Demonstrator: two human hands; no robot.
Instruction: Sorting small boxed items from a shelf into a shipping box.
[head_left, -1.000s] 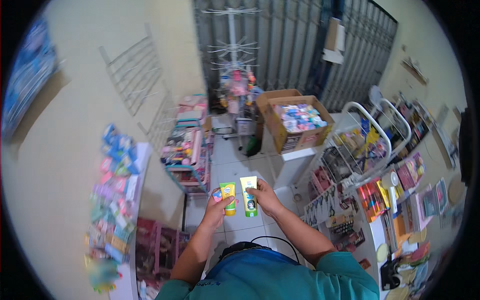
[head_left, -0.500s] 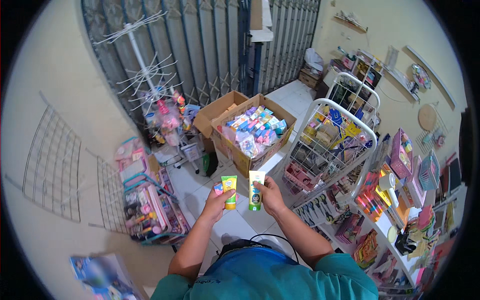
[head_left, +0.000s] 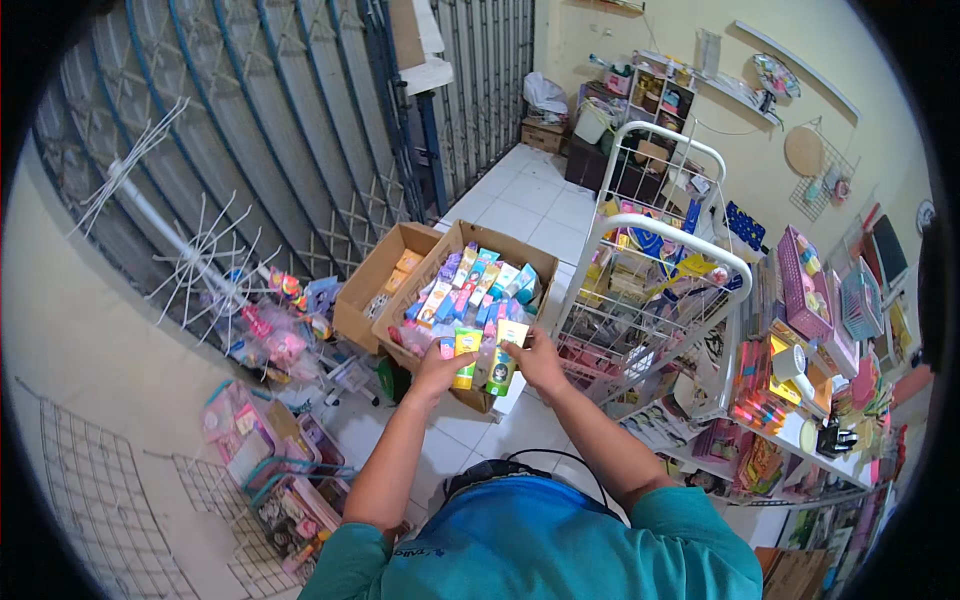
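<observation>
Yellow-green tube [head_left: 467,358], at eleven o'clock from the wearer, gripped by the left hand [head_left: 433,375] with a pink-and-blue pack [head_left: 447,347] beside it. Cream-and-green tube [head_left: 508,358], at twelve, gripped by the right hand [head_left: 541,362]. Filled carton [head_left: 510,247] lies just beyond, towards twelve; white wire cart [head_left: 690,238] at one. In my judgement, good practice: light thumb pressure, printed faces unobstructed, tubes level for comparison
</observation>
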